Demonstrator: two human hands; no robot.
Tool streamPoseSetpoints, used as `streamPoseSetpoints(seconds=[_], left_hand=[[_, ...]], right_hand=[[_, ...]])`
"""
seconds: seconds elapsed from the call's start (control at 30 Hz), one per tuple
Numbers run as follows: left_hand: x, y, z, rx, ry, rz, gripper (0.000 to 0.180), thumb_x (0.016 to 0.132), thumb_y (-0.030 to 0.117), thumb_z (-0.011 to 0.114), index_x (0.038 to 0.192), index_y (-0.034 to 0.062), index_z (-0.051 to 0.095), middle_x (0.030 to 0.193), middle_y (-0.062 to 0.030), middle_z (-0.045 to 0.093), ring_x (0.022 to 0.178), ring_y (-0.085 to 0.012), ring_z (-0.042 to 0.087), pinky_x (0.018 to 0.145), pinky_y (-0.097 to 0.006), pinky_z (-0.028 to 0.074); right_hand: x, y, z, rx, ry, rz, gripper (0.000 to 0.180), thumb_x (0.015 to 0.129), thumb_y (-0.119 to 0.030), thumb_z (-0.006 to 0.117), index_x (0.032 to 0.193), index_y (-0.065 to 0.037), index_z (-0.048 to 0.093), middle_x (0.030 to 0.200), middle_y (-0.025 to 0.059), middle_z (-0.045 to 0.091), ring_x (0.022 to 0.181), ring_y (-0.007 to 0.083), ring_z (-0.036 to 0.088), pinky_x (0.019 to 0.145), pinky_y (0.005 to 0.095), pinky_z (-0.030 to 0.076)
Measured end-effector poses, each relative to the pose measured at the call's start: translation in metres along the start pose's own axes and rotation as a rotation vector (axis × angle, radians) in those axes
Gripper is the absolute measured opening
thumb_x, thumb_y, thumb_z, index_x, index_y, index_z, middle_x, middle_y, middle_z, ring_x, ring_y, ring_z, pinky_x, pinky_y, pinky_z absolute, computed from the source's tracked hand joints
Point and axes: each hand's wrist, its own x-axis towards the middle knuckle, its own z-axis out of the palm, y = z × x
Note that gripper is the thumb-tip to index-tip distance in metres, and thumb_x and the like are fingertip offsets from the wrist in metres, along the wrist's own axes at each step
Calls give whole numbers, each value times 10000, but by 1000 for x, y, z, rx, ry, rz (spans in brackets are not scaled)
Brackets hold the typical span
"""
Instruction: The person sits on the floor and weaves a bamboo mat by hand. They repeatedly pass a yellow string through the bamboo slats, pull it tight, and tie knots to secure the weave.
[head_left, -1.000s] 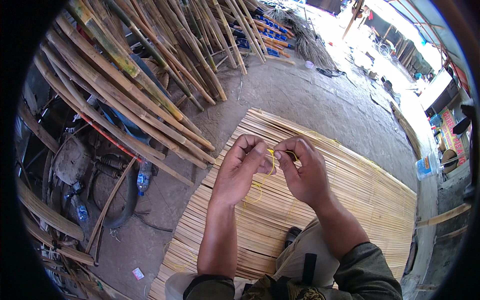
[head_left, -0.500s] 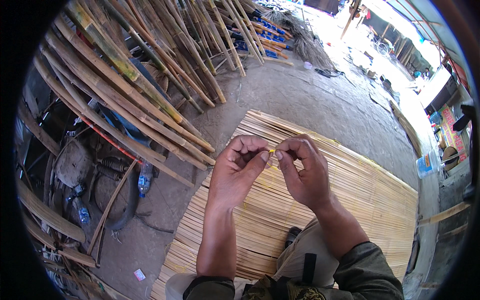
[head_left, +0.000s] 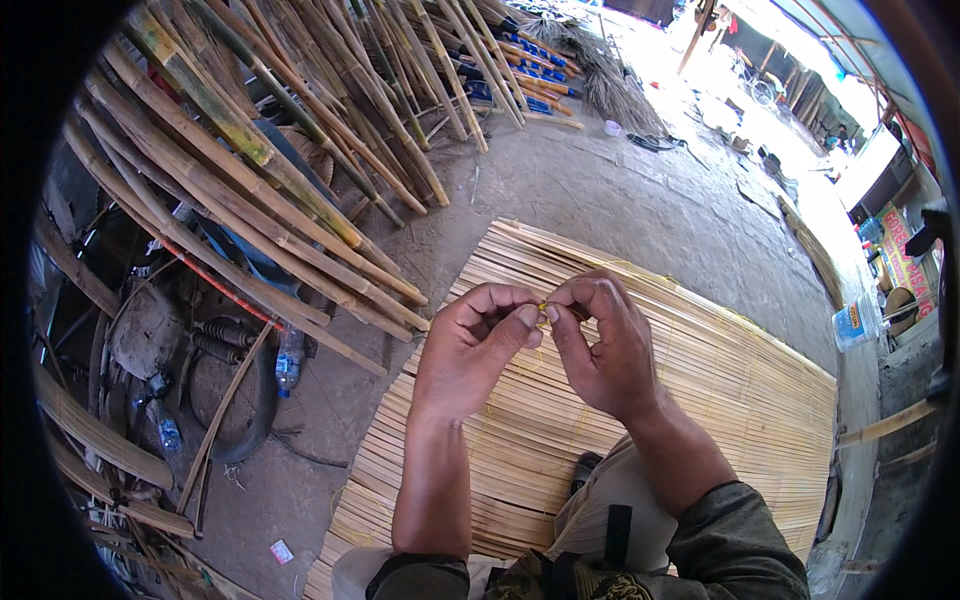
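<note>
Grey floor (head_left: 640, 215), one mat (head_left: 730, 420), slats (head_left: 490, 465) slanting upper left to lower right; left hand (head_left: 465, 355), right hand (head_left: 612, 345): fingers (head_left: 497, 296) clamped on one yellow string (head_left: 543, 305).

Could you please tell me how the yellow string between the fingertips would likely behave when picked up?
The yellow string is probably floppy, since its loose part bends in a curve. It looks light, being very thin. It might snag on the slatted mat, where narrow gaps show.
</note>
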Motion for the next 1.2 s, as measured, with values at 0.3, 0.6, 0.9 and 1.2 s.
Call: streamPoseSetpoints(seconds=[0.3,0.6,0.9,1.2], left_hand=[[1,-4,-3,-22,12,29,84,975,9,664,1055,-15,659,933,-45,682,833,-80,629,764,-234,537],[3,-6,-4,2,16,24,95,968,-4,663,1062,-9,653,912,-47,686,800,-75,626,730,-238,540],[4,-9,-5,-18,32,10,115,952,-39,658,1060,-2,653,928,-35,677,818,-73,626,731,-226,536],[5,-10,-3,12,60,19,98,956,-25,660,1044,12,641,924,-16,677,800,-59,601,723,-213,510]], right_hand=[[2,2,2,89,-18,28,131,923,29,671,1033,26,600,973,128,625,800,204,696,662,311,578],[-1,1,2,56,-20,56,122,908,18,672,1005,18,597,970,131,646,797,207,701,661,312,585],[1,2,0,-66,-55,-17,102,911,3,680,1002,-9,637,949,115,659,791,210,706,663,321,577],[-2,5,5,228,-38,196,125,909,-3,682,1018,6,622,923,118,648,807,217,705,695,313,573]])
